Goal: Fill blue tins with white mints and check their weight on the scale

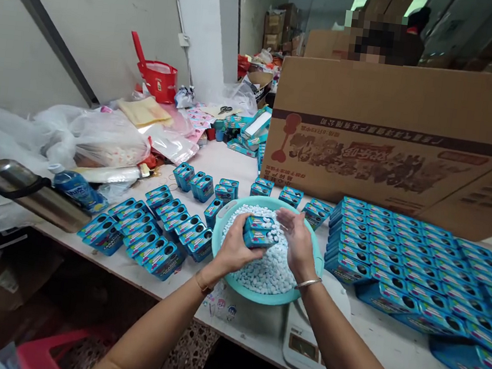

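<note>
Many blue boxes (164, 261) stand in rows on the worktop (226, 160) at left. Next, the left hand (235, 244) has its fingers closed around a pair of boxes (256, 238) above a turquoise basin (255, 296) of white pellets (256, 275). Beside the pair, the right hand (299, 245) holds its fingers open and extended. Farther right come a white scale (336, 298) and a block of blue packs (387, 254).

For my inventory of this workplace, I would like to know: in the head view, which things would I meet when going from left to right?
Steel flask → red bucket → left hand, gripping blue boxes → right hand → large block of packed boxes.
</note>
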Motion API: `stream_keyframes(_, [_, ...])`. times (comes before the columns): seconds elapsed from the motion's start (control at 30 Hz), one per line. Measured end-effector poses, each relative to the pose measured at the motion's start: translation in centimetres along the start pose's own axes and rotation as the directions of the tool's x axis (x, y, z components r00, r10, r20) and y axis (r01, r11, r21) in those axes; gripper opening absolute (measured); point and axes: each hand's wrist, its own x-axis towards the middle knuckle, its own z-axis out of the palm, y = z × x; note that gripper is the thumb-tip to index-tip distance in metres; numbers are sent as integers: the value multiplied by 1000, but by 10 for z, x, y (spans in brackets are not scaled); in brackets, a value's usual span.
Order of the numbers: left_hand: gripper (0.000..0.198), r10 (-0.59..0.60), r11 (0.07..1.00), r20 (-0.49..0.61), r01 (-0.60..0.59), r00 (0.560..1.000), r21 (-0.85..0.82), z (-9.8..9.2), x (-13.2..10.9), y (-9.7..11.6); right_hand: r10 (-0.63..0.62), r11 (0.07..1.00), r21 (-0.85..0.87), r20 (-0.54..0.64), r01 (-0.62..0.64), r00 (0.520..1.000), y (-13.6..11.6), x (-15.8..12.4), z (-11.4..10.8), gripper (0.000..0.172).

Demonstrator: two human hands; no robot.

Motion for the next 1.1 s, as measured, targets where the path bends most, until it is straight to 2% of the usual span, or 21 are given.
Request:
stream_keyframes(0.03, [73,11,1000,13,-11,1000,8,0,-1,0,-37,999,-31,6,37,999,1,-1,-1,64])
stream_keyframes(0.1, [70,33,999,80,-35,996,30,-1,-3,0,-94,986,-125,117,109,989,3,-1,-2,54])
stream_keyframes(0.17, [70,43,997,119,-50,992,52,-4,-6,0,-71,982,-158,182,101,981,4,0,-6,50])
stream_keyframes(0.2, [70,44,997,110,-50,993,53,-7,-7,0,-48,988,-140,153,70,987,5,0,-9,51])
stream_keyframes(0.3, [72,45,999,50,-45,998,-5,-14,-13,-1,-23,1000,-20,-33,22,999,2,-1,-14,60])
stream_keyframes(0.33, [73,44,998,41,-43,998,-40,-15,-15,-1,-29,1000,-3,-45,28,999,0,-4,-14,62])
stream_keyframes(0.47, [72,21,974,55,-8,998,-226,-10,-22,-2,-14,1000,24,148,10,989,-11,-22,-3,58])
stream_keyframes(0.5, [73,23,962,55,-8,998,-272,-7,-24,-3,-21,998,61,161,11,987,-14,-26,-1,59])
stream_keyframes(0.57, [74,42,938,31,-29,999,-346,-1,-26,-3,-71,991,123,117,57,991,-19,-33,2,66])
stream_keyframes(0.63, [77,56,914,-3,-53,998,-403,4,-29,-2,-108,992,83,113,99,988,-23,-38,1,68])
stream_keyframes(0.77, [80,18,871,23,-4,1000,-492,7,-35,2,-46,998,-24,301,55,952,-28,-44,-7,65])
stream_keyframes(0.87, [79,25,848,26,-7,999,-530,3,-39,4,-100,995,45,251,92,963,-33,-43,-15,67])
stream_keyframes(0.97, [77,55,836,1,-45,999,-547,-3,-41,5,-231,973,51,141,226,963,-40,-47,-18,64])
stream_keyframes(1.03, [75,90,840,-15,-84,996,-537,-7,-43,5,-246,969,5,159,249,956,-40,-55,-17,65])
stream_keyframes(1.1, [73,139,845,-48,-144,989,-516,-14,-48,6,-194,979,-17,219,202,956,-37,-66,-16,66])
